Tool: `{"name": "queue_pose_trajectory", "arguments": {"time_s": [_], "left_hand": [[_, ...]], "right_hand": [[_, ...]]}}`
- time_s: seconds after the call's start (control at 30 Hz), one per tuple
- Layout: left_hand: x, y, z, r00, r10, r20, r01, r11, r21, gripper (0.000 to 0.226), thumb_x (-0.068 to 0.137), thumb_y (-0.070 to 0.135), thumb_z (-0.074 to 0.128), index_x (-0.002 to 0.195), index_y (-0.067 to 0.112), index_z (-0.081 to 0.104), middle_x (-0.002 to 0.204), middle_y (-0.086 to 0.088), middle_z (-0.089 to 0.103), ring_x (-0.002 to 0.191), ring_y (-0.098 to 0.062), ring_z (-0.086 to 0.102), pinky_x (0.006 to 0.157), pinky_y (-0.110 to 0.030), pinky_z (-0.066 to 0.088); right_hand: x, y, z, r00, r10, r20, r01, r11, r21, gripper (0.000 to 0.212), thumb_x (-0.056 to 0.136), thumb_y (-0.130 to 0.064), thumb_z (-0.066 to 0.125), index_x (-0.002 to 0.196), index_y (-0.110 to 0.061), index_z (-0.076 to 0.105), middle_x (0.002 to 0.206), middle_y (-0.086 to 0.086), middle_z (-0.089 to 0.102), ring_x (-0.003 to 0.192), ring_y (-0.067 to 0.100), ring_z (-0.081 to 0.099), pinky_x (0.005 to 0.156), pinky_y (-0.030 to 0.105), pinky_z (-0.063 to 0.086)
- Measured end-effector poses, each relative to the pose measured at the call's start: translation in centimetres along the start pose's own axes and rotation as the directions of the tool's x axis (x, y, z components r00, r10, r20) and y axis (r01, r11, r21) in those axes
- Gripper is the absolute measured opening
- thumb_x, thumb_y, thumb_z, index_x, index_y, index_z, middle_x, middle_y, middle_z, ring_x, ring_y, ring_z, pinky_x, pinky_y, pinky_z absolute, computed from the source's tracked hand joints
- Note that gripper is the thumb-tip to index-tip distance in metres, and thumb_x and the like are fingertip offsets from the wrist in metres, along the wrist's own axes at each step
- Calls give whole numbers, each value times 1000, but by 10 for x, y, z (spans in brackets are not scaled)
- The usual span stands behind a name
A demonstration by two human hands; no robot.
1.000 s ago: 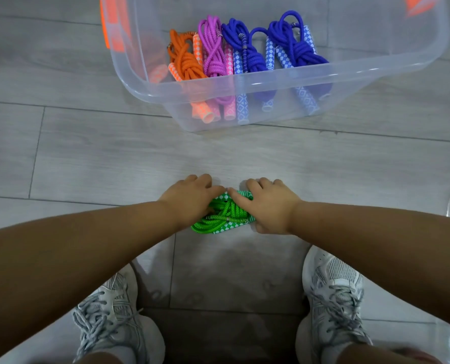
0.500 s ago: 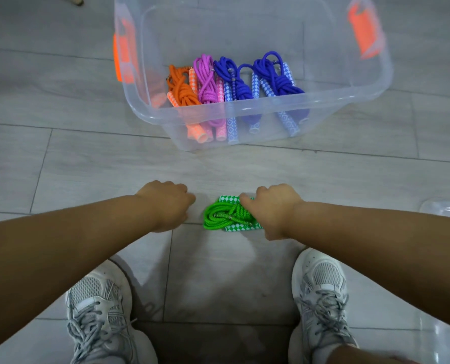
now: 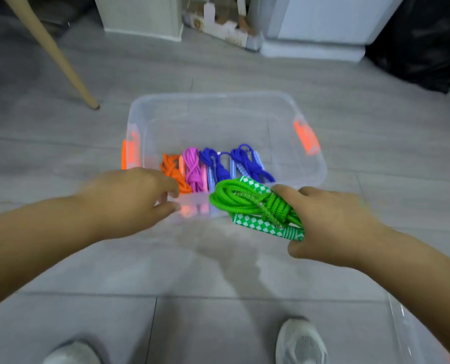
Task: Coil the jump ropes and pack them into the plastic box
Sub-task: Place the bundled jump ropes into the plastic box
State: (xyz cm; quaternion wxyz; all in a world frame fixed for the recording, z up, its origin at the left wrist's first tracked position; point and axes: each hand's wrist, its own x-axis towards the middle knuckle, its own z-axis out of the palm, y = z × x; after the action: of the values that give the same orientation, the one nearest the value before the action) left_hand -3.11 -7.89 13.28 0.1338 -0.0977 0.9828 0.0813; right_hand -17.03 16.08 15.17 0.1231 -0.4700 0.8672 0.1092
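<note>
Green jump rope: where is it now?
Head view, right of centre: green jump rope in the right hand, at the plastic box's near rim, beside the blue ropes.

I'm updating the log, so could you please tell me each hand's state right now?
Left hand: open, holding nothing, fingers at the near rim of the plastic box.
Right hand: grips the coiled green jump rope.
</note>
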Motion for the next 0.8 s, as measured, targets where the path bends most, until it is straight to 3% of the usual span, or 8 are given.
{"name": "queue_pose_trajectory", "arguments": {"time_s": [0.13,0.27,0.4,0.53,0.73,0.8], "left_hand": [[51,-19,-24,987,-57,-149,56,998,-12,30,92,43,49,117,30,55,113,8,58,104,-15,56,86,-29,46],[114,-40,-20,981,-65,-181,73,997,37,51,92,40,49,139,25,38,133,0,42,125,-22,42,101,-32,38],[167,-54,-6,986,-116,-119,131,983,130,67,94,39,45,149,20,13,153,-5,15,140,-25,17,113,-36,23],[204,-63,9,976,-192,-103,207,965,162,77,95,38,44,150,15,-5,157,-10,-8,144,-30,-3,118,-38,1],[221,-77,27,961,-179,-211,213,966,148,84,90,35,52,150,10,-1,156,-10,3,141,-32,5,117,-44,2],[220,-81,36,954,-120,-276,175,967,184,92,80,33,67,149,4,14,152,-16,19,136,-38,20,114,-50,13]], "right_hand": [[22,17,-31,991,71,-114,-63,995,76,83,64,-49,59,132,-46,12,112,-10,54,97,22,60,66,29,42],[64,30,-42,984,113,-140,-102,992,79,75,66,-50,59,129,-41,19,113,-9,55,100,22,59,69,30,43],[124,39,-26,989,143,-44,-140,988,66,65,68,-48,62,123,-33,31,106,-2,56,100,25,59,69,30,41],[182,49,5,981,173,84,-177,984,37,53,68,-41,65,110,-22,39,99,2,57,96,28,59,68,30,42],[238,46,66,945,257,204,-278,957,84,59,77,-35,63,123,-14,33,117,8,58,107,30,58,72,31,36],[247,39,83,919,302,253,-338,934,114,63,80,-33,61,128,-10,28,120,10,56,110,30,56,75,31,39]]}}
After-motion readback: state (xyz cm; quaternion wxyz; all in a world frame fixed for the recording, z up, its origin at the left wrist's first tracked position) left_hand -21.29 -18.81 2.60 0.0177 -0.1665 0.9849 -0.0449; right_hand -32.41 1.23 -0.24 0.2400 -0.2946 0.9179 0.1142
